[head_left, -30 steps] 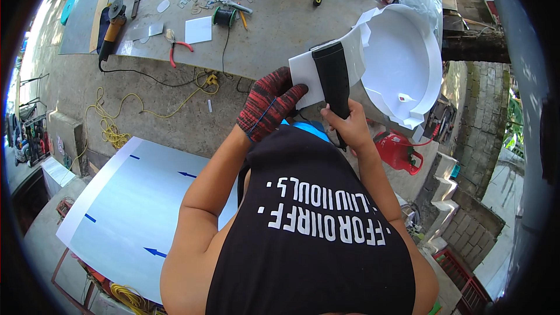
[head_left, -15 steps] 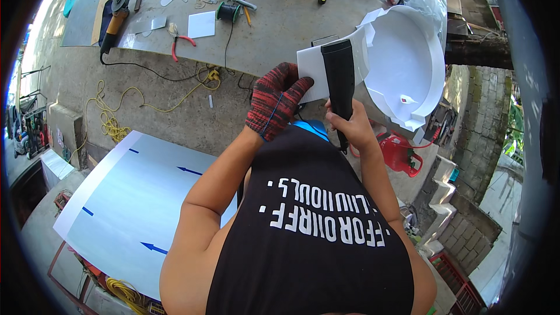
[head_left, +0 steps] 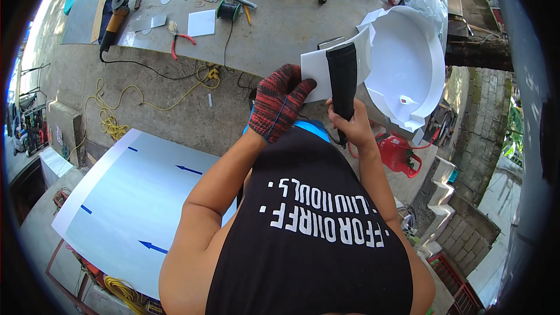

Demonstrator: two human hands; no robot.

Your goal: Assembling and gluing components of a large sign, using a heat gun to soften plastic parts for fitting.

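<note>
1. Cluttered worktable [head_left: 274, 32] is stretching behind the hand-held white sheet [head_left: 315, 69].
2. Gloved left hand [head_left: 282, 104] is pinching it; bare right hand [head_left: 353, 123] is gripping a black tool [head_left: 343, 76].
3. Weak pinching could be letting it slip.

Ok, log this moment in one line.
left hand: gloved, grips white piece | right hand: bare, grips black tool | tool: overlapping white piece | nearby: round white shell, red tank

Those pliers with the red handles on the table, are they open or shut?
Open, it seems: the pliers lie with their red handles spread wide apart. Their jaws are too small to see clearly.
</note>
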